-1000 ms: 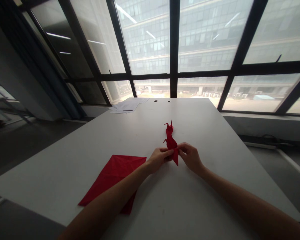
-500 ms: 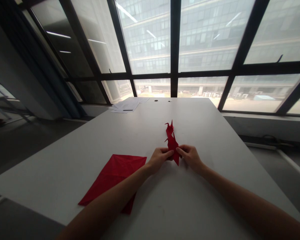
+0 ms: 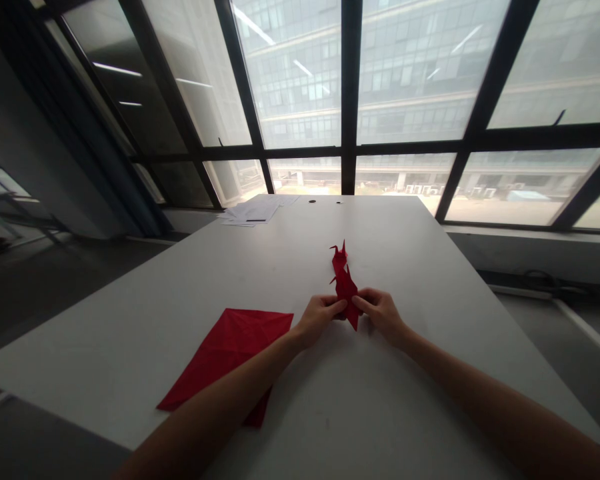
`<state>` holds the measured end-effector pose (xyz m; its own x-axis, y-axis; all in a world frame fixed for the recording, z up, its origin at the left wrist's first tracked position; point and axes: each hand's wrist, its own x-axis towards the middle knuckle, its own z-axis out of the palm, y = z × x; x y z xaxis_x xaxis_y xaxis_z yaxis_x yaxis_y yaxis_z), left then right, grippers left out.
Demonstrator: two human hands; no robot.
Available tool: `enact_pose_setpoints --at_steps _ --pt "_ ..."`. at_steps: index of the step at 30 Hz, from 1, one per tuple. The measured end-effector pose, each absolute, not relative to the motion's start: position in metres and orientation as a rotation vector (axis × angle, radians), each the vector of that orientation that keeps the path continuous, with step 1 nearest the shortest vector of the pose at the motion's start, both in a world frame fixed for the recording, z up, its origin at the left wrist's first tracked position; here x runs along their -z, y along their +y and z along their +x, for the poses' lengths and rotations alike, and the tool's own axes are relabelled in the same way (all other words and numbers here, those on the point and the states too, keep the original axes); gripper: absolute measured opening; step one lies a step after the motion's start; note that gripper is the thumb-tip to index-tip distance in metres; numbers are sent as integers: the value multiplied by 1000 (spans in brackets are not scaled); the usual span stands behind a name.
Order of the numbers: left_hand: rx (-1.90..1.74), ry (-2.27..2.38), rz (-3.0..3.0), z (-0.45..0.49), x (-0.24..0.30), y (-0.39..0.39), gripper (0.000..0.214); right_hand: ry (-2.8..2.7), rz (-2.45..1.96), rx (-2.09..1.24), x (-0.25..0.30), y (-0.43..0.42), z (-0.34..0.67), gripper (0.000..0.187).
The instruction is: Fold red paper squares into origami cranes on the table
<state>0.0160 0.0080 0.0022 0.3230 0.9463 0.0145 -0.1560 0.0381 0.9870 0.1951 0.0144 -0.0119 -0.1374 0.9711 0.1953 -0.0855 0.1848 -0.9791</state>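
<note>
A folded red paper figure [image 3: 347,293] is held upright just above the white table [image 3: 405,253]. My left hand [image 3: 320,319] pinches its left side and my right hand [image 3: 380,312] pinches its right side, fingers closed on the paper. A second folded red paper figure [image 3: 339,255] stands on the table just behind the held one. A flat red paper sheet [image 3: 230,350] with crease lines lies on the table to the left, partly under my left forearm.
A stack of white papers [image 3: 255,212] lies at the far left corner of the table, with two small dark holes [image 3: 325,201] near the far edge. Large windows with dark frames [image 3: 349,93] rise behind the table. The table's near left edge [image 3: 70,410] drops to dark floor.
My hands have drawn slightly closer together on the red paper figure, and the right hand has lowered a little. Nothing else has moved.
</note>
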Motion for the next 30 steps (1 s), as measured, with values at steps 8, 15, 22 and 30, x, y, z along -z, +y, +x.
enact_pose_setpoints --at_steps 8,15,22,30 --pt "-1042 877 1233 16 0 8 37 -1281 -926 -1253 12 13 194 32" --pt "-1103 860 1209 19 1 8 38 -1202 -866 -1307 15 14 192 34" --pt "-1137 837 1232 21 -1 5 37 -1176 -869 -1399 13 11 192 31" --pt "-1150 820 1215 23 0 4 36 -1115 -850 -1395 12 11 189 33"
